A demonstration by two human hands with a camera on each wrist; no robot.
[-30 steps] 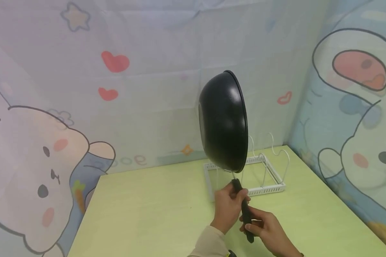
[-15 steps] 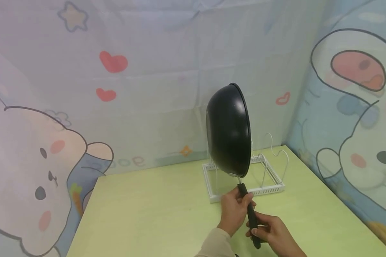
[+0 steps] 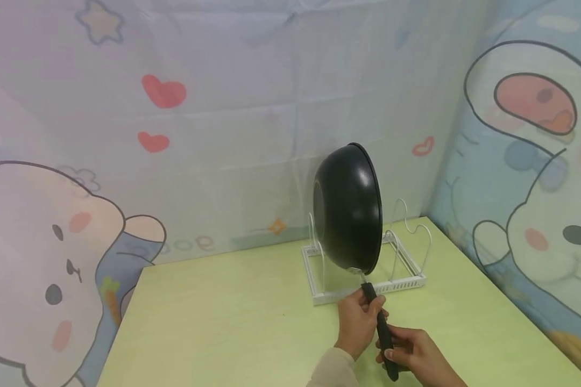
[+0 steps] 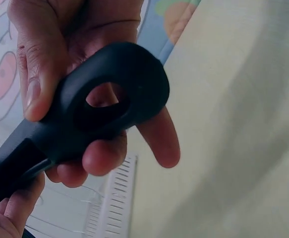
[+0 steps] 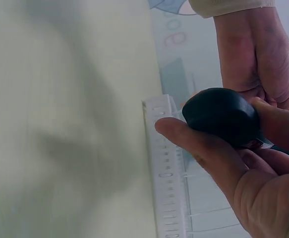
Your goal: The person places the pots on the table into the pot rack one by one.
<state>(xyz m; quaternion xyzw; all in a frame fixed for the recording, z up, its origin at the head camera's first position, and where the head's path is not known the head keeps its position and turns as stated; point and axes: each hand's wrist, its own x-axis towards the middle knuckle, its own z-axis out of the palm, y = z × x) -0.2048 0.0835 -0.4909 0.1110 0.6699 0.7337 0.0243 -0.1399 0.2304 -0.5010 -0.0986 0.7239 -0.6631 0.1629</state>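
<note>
A deep black wok [image 3: 349, 209] stands on edge in the head view, its dark underside to the left. It is over the white wire rack [image 3: 403, 284] on the table, and overlaps several of the rack's wires. Its black handle [image 3: 385, 344] points down toward me. My left hand [image 3: 355, 325] grips the handle close to the wok. Farther down, my right hand [image 3: 416, 352] holds the end between thumb and fingers. In the left wrist view, a hanging hole shows in the handle's end [image 4: 149, 84]. The wok's inside is hidden.
The rack's curved wire dividers [image 3: 430, 247] rise at its right side. A pale green table [image 3: 213, 317] extends left of the rack. Cartoon-printed cloth [image 3: 232, 134] hangs behind the table and along both sides.
The wok has come down and slightly right toward the rack, both hands moving down and right with it. Both keep their hold on the handle.
</note>
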